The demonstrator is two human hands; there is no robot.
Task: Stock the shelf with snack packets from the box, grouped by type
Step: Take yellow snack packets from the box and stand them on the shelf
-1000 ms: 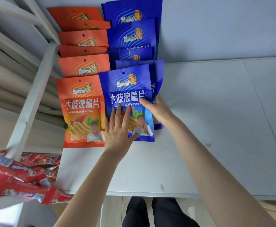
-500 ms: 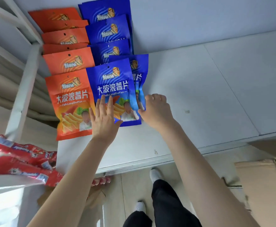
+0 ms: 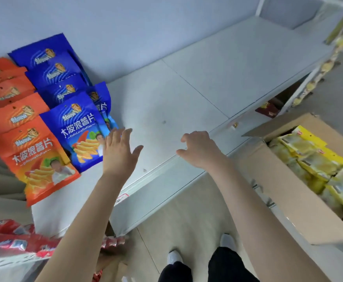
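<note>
On the left of the white shelf [image 3: 186, 102] lie two overlapping rows of snack packets: orange packets [image 3: 38, 157] at the far left and blue packets [image 3: 79, 129] beside them. My left hand [image 3: 119, 151] hovers with spread fingers at the right edge of the front blue packet and holds nothing. Over the shelf's front edge, my right hand [image 3: 199, 149] is empty, its fingers loosely curled. At the right stands an open cardboard box [image 3: 284, 192] with several yellow packets [image 3: 317, 161] inside.
Red packets [image 3: 13, 239] fill a lower shelf at bottom left. Yellow packets [image 3: 329, 58] hang on a rack at top right. A dark red packet [image 3: 268, 109] lies under the shelf. My feet [image 3: 199, 253] stand on the floor in front.
Both hands have left the front blue packet and drawn back. The right hand moved right toward the shelf's front edge. The view swung right, bringing the box with yellow packets into sight.
</note>
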